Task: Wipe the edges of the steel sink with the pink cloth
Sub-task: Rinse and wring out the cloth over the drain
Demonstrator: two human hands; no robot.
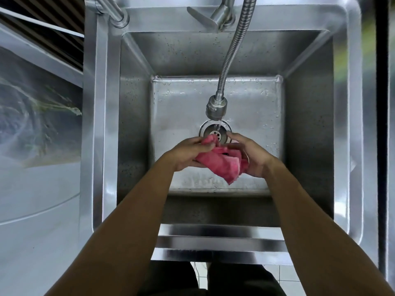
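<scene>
Flexible faucet hose [233,50] hanging over the drain [214,131], sink [100,124] rims bare left, right, near.

Drain [214,131] half hidden by pink cloth [222,162], spray head [215,106].

Crumpled pink cloth [220,162] above wet steel sink [136,116] basin.

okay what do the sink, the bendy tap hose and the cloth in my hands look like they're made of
Sink: looks like brushed stainless steel, grey, with soft reflections and water drops on its walls.
Tap hose: ribbed flexible metal, shiny, probably steel too.
Cloth: pink soft fabric, matte and crumpled, perhaps microfibre or terry; the weave is too fine to tell. Left hand and right hand both grip it.
</scene>
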